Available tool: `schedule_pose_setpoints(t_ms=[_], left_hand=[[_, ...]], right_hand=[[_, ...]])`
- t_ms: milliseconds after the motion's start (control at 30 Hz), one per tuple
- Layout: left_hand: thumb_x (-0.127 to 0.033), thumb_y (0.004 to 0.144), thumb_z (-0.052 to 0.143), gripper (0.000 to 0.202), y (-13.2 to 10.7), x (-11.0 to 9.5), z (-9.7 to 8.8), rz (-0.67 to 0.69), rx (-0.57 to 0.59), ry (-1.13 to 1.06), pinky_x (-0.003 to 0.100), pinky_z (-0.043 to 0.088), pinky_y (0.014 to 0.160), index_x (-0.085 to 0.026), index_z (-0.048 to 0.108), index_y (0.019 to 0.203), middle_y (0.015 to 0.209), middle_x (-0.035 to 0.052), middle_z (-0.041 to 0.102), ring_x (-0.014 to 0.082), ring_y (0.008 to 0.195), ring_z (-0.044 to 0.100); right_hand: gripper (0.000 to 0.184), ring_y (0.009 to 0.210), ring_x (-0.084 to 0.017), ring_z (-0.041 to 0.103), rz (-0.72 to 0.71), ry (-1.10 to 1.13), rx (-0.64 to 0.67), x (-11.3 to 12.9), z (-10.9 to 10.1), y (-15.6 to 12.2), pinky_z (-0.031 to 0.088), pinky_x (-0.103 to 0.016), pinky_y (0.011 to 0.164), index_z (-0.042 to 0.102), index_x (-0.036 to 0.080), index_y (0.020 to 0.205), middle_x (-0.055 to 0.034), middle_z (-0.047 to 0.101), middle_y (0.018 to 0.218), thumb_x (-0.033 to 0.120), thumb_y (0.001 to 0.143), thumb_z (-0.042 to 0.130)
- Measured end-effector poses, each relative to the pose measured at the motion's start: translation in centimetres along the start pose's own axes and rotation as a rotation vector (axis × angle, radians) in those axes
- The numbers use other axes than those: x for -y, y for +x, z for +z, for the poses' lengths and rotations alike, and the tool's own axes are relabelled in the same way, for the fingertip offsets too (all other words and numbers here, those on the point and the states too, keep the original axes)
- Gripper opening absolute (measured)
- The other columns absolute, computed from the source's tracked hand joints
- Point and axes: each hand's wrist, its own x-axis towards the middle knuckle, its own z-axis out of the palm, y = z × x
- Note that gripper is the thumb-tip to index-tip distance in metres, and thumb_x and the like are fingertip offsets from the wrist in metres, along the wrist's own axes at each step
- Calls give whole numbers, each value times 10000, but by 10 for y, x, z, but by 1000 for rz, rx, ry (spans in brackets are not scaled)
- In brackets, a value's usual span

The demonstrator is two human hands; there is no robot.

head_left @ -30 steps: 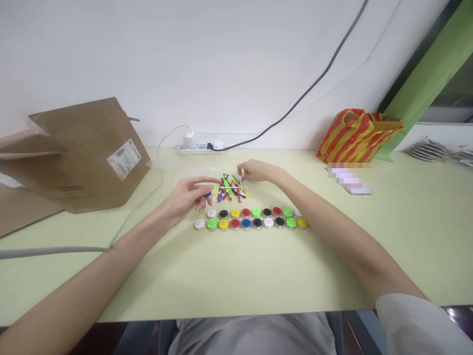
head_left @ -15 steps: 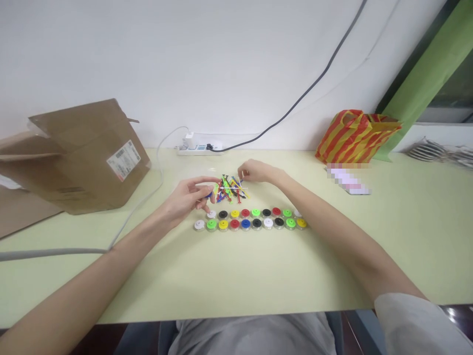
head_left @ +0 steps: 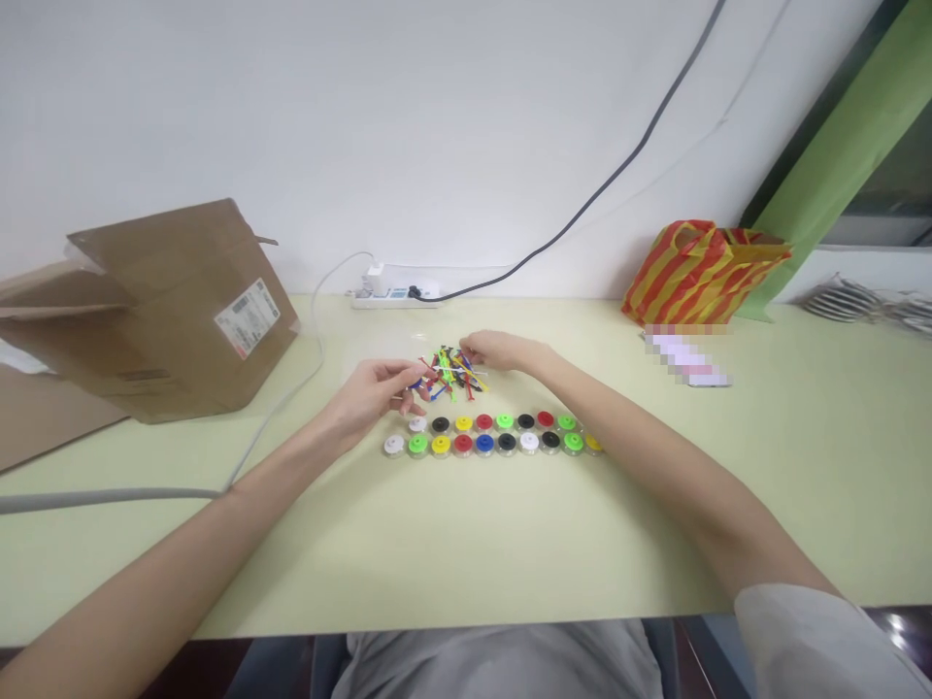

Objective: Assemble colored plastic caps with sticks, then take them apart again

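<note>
My left hand is closed, with a small blue round piece held between thumb and fingers. A thin red stick shows by its fingertips; whether it is gripped I cannot tell. Just right of it lies a pile of coloured plastic sticks in green, red, yellow, blue, black and white. My right hand reaches the pile's far right edge, fingers curled together and partly hidden. In front of both hands stand two rows of small clear round containers with coloured tops, such as a red one and a white one.
An open cardboard box stands at the left, with a grey cable beside it. A power strip lies against the wall. At the right are a red and yellow striped bag and a flat blurred-out item.
My right hand has shifted slightly left and down, closer over the pile. My left hand has moved a little right, and a red stick now shows at its fingertips.
</note>
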Motion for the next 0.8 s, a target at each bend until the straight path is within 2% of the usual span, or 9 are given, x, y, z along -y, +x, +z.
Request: schedule_pose_setpoints(t_ms=[100,200,267,400,567,800], left_hand=[[-529,751,847,431,1,1,0,6,16,-23,350,629,752,-142,789,930,604,14,648,146,607,626],[-509,757,858,421,2,3,-1,2,31,-33,354,627,822,-148,787,963,763,26,717,97,586,595],[-464,755,875,415,3,6,-2,-1,37,-47,366,620,886,-157,788,1020,867,40,749,97,633,624],[-387,749,896,494,6,12,-5,-26,63,-49,370,603,935,-169,763,1172,1011,85,777,164,824,719],[-381,769,880,505,4,10,-4,-40,76,-32,377,601,921,-147,752,1198,996,95,773,170,804,724],[-401,746,888,512,0,3,2,-36,112,-8,395,591,945,-151,760,1174,991,78,763,126,717,678]], right_hand=[[193,846,-194,610,10,-25,10,3,2,-1,340,-271,640,678,139,1058,-142,714,1081,109,936,531],[188,883,-205,617,22,-31,11,3,2,-5,335,-275,640,671,130,1072,-168,695,1143,131,953,526],[187,884,-198,623,29,-20,16,1,0,-9,345,-268,644,674,133,1073,-159,703,1137,129,953,529],[183,878,-166,635,40,18,42,-4,-6,-13,386,-226,673,684,140,1070,-108,737,1086,111,917,588],[177,857,-169,643,53,2,69,-2,-6,-13,383,-225,650,692,130,1021,-108,748,1044,80,903,569],[197,896,-217,657,68,-74,62,4,-3,-12,359,-280,626,680,138,1062,-167,717,1133,109,917,550]])
